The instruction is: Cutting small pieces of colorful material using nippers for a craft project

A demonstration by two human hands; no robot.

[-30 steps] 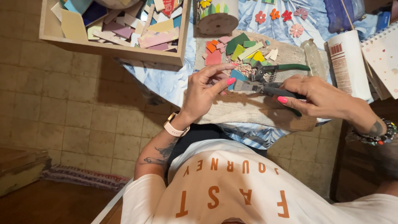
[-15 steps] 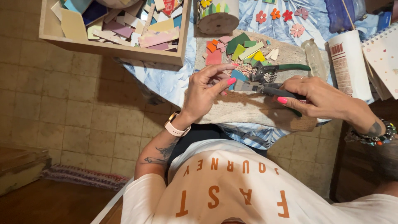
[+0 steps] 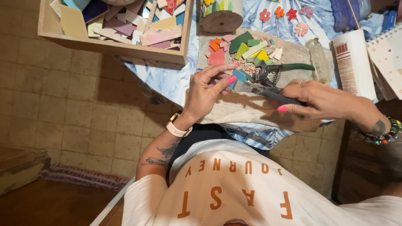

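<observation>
My left hand (image 3: 207,90) pinches a small blue tile piece (image 3: 239,76) between thumb and fingers over a beige cloth mat (image 3: 243,111). My right hand (image 3: 322,100) grips the dark handles of a pair of tile nippers (image 3: 261,88), whose metal jaws meet the blue piece. A second cutter with green handles (image 3: 284,69) lies on the mat just beyond. Small cut tiles in orange, green, yellow and pink (image 3: 245,48) are scattered at the mat's far end.
A wooden tray (image 3: 113,46) full of larger coloured tile shards stands at the upper left. A round wooden disc (image 3: 222,19), ceramic flowers (image 3: 284,14), a white tube (image 3: 354,62), a clear bottle (image 3: 318,58) and a spiral notebook (image 3: 387,54) lie on the blue patterned tablecloth.
</observation>
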